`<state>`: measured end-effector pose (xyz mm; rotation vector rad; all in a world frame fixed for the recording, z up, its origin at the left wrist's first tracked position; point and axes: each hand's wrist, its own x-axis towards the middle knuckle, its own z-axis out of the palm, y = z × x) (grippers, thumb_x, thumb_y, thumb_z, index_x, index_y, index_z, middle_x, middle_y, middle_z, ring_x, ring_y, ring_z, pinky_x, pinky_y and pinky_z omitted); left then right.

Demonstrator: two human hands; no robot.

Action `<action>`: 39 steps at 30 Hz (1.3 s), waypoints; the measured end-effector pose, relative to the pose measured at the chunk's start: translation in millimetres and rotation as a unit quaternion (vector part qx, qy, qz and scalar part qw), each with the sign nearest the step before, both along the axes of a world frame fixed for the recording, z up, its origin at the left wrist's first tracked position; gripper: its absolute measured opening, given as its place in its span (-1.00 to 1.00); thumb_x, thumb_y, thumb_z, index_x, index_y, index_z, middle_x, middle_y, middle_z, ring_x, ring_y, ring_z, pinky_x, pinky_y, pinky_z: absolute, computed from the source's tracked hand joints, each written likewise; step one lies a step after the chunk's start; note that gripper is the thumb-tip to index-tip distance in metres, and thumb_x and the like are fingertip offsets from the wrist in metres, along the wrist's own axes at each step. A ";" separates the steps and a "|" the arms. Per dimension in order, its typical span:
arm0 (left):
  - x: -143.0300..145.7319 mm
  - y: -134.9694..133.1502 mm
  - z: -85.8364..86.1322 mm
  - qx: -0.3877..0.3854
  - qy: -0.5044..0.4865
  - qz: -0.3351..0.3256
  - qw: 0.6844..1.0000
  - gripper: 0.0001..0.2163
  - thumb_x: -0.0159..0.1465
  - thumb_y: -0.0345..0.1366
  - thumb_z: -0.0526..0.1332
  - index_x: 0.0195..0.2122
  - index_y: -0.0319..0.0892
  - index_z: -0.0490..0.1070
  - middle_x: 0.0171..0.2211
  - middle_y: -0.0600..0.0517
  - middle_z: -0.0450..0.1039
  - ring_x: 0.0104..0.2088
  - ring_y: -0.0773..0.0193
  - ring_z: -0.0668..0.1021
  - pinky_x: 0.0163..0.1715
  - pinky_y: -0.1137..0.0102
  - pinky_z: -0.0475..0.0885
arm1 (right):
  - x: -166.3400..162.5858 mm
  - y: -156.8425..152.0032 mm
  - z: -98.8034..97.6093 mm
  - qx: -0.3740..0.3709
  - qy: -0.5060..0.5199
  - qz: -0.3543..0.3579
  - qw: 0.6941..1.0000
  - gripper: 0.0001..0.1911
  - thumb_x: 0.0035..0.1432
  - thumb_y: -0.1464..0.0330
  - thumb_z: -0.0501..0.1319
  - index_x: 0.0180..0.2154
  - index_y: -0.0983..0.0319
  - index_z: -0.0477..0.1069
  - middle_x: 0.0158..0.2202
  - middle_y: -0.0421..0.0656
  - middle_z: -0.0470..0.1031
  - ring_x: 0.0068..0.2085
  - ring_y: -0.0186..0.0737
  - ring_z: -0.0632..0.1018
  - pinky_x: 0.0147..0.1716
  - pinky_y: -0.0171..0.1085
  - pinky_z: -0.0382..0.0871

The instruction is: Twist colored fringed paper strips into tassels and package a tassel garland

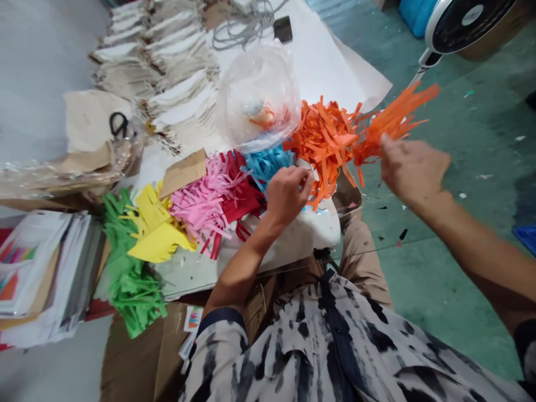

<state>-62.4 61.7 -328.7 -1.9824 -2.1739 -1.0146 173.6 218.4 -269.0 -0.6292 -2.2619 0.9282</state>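
Observation:
My right hand (412, 167) pinches a bunch of orange tissue paper fringe (397, 120), raised beyond the table's right edge. Its strips fan up and to the right. Beside it, a loose heap of orange fringe (326, 139) lies at the table's right end. My left hand (288, 192) is at the near side of that heap, fingers curled together; whatever they may hold is hidden. Just behind it is blue fringe (266, 164). Further left lie red fringe (240, 201), pink fringe (199, 201), yellow fringe (157, 223) and green fringe (134, 279), which hangs over the table edge.
A clear plastic bag (259, 95) with orange bits inside stands behind the fringe. Stacks of pale bundled sheets (180, 84) fill the back left. Black-handled scissors (118, 124) and a brown card piece (184, 172) lie left. Printed packets (42, 268) are piled near left; a fan (464, 25) stands right.

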 end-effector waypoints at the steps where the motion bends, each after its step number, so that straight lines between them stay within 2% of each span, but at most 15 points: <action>1: -12.0 -6.6 1.3 0.011 0.009 0.016 1.000 -0.85 0.51 -0.30 0.28 -0.24 -0.12 0.58 -0.29 -0.03 0.61 -0.24 0.11 0.54 -0.16 0.24 0.35 | -7.6 -8.9 -2.0 0.003 -0.001 0.006 1.000 -0.60 0.47 -0.03 0.31 -0.11 0.15 0.69 -0.28 0.03 0.71 -0.09 0.13 0.69 -0.23 -0.07 0.50; 4: -43.4 -31.5 1.0 -0.005 0.031 0.001 1.000 -0.94 0.45 -0.33 0.37 -0.21 -0.08 0.61 -0.26 -0.03 0.63 -0.20 0.08 0.55 -0.10 0.20 0.40 | -15.4 -23.1 -14.4 0.037 0.001 -0.001 0.999 -0.62 0.42 -0.04 0.34 -0.13 0.13 0.68 -0.27 0.02 0.70 -0.07 0.13 0.65 -0.19 -0.05 0.45; 7: -57.3 -53.8 -5.3 -0.072 0.087 -0.026 0.993 -0.93 0.38 -0.36 0.43 -0.13 -0.09 0.65 -0.10 -0.09 0.68 -0.02 -0.03 0.60 0.00 0.11 0.46 | -8.2 -31.5 -33.8 0.150 -0.045 -0.049 0.986 -0.55 0.36 -0.09 0.36 -0.13 0.15 0.68 -0.22 0.07 0.69 -0.04 0.18 0.59 -0.13 0.02 0.37; 10: -57.3 -63.8 -14.7 -0.117 0.135 -0.007 0.984 -0.85 0.42 -0.39 0.37 -0.01 -0.13 0.65 0.06 -0.15 0.67 0.11 -0.10 0.60 0.08 0.05 0.51 | -7.6 -44.6 -48.7 0.277 -0.205 -0.088 0.934 -0.45 0.41 -0.11 0.24 -0.20 0.23 0.68 -0.17 0.15 0.68 -0.03 0.25 0.53 -0.07 0.09 0.27; 12: -55.8 -63.8 -21.1 -0.118 0.141 0.017 0.983 -0.82 0.47 -0.40 0.29 0.04 -0.18 0.64 0.12 -0.20 0.65 0.16 -0.10 0.59 0.15 0.05 0.54 | -18.4 -53.4 -52.9 0.318 -0.293 -0.077 0.899 -0.43 0.51 -0.04 0.12 -0.25 0.24 0.66 -0.19 0.13 0.67 -0.07 0.20 0.52 -0.10 0.06 0.22; 13: -55.7 -62.7 -24.1 -0.112 0.142 0.028 0.983 -0.81 0.49 -0.41 0.26 0.04 -0.20 0.64 0.15 -0.22 0.63 0.18 -0.09 0.59 0.18 0.05 0.55 | -27.3 -57.3 -53.9 0.327 -0.307 -0.061 0.892 -0.44 0.55 0.01 0.07 -0.24 0.23 0.66 -0.20 0.10 0.67 -0.11 0.15 0.52 -0.12 0.02 0.20; 16: -59.2 -58.1 -32.0 -0.087 0.139 0.036 0.986 -0.81 0.51 -0.43 0.21 -0.05 -0.21 0.65 0.21 -0.26 0.60 0.25 -0.08 0.57 0.25 0.07 0.55 | -64.3 -67.9 -58.0 0.339 -0.255 0.029 0.905 -0.51 0.62 0.16 0.01 -0.10 0.20 0.67 -0.14 0.01 0.70 -0.14 0.02 0.53 -0.16 -0.04 0.21; 19: -68.2 -56.0 -37.7 -0.049 0.106 0.025 0.993 -0.83 0.52 -0.37 0.26 0.01 -0.18 0.65 0.17 -0.21 0.62 0.22 -0.03 0.59 0.25 0.09 0.56 | -105.9 -78.8 -69.8 0.329 -0.203 0.114 0.915 -0.57 0.64 0.24 0.01 -0.04 0.16 0.66 -0.04 -0.06 0.72 -0.04 -0.02 0.55 -0.07 -0.06 0.29; 23: -83.1 -57.9 -41.4 0.020 0.037 0.032 0.999 -0.83 0.53 -0.39 0.26 0.00 -0.14 0.67 0.12 -0.13 0.63 0.15 0.06 0.62 0.30 0.09 0.53 | -144.1 -87.3 -89.0 0.326 -0.213 0.108 0.915 -0.59 0.63 0.32 -0.01 -0.05 0.13 0.63 -0.03 -0.05 0.69 -0.01 0.02 0.52 -0.04 -0.02 0.27; 28: -93.7 -64.0 -41.8 0.055 -0.023 0.022 0.998 -0.75 0.43 -0.53 0.27 -0.03 -0.09 0.69 0.15 -0.09 0.58 0.19 0.11 0.60 0.31 0.12 0.53 | -152.9 -85.6 -95.3 0.332 -0.228 0.116 0.908 -0.53 0.64 0.35 -0.10 -0.03 0.15 0.61 0.01 0.02 0.65 0.01 0.07 0.48 0.01 0.04 0.22; 31: -95.2 -69.6 -42.8 0.032 -0.006 0.035 0.999 -0.67 0.37 -0.59 0.23 -0.05 -0.07 0.69 0.17 -0.11 0.54 0.23 0.05 0.56 0.34 0.04 0.52 | -151.9 -82.1 -92.9 0.324 -0.220 0.146 0.909 -0.51 0.63 0.36 -0.14 0.04 0.14 0.59 0.01 0.02 0.64 0.00 0.08 0.47 0.00 0.06 0.22; 34: -96.2 -77.0 -45.6 -0.001 0.022 0.041 0.999 -0.66 0.34 -0.61 0.20 -0.08 -0.10 0.69 0.21 -0.15 0.50 0.31 -0.05 0.49 0.38 -0.04 0.47 | -153.4 -74.5 -88.7 0.292 -0.211 0.167 0.918 -0.52 0.61 0.34 -0.14 0.00 0.10 0.58 -0.05 -0.02 0.63 -0.01 0.07 0.48 -0.01 0.06 0.24; 39: -99.7 -88.0 -41.3 -0.009 -0.006 0.049 0.999 -0.64 0.30 -0.59 0.26 0.02 -0.10 0.68 0.23 -0.16 0.48 0.30 -0.05 0.50 0.39 -0.03 0.45 | -160.6 -50.3 -72.6 0.284 -0.183 0.129 0.932 -0.65 0.55 0.18 0.06 -0.10 0.11 0.60 0.02 -0.01 0.68 0.03 0.10 0.52 0.07 0.10 0.29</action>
